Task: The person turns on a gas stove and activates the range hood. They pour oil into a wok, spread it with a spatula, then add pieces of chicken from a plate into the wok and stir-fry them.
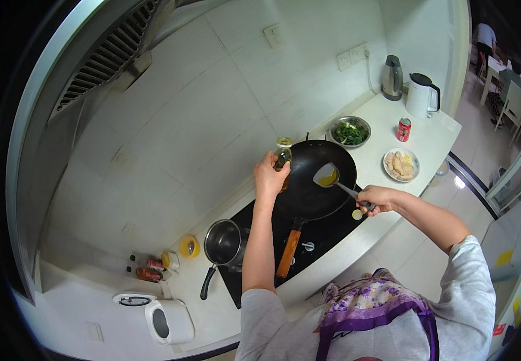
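My left hand point(271, 175) grips an upright-looking clear oil bottle point(284, 155) with an uncapped neck, at the left side of a black wok point(305, 198). In my right hand point(377, 198) is the handle of a metal spatula point(324, 176), whose scoop-like blade holds some yellow oil above the wok. The wok stands on the black cooktop point(260, 230), its wooden handle point(288, 253) pointing towards me. A small yellow cap point(357, 214) lies near the cooktop's edge, beside my right hand.
Right of the wok are a steel bowl of leafy greens point(351, 131), a plate of pale raw meat point(401, 165), a red can point(403, 130), a white kettle point(421, 95) and a steel jug point(392, 79). A saucepan point(222, 242) and a white rice cooker point(174, 321) stand left. Two people are in the far room.
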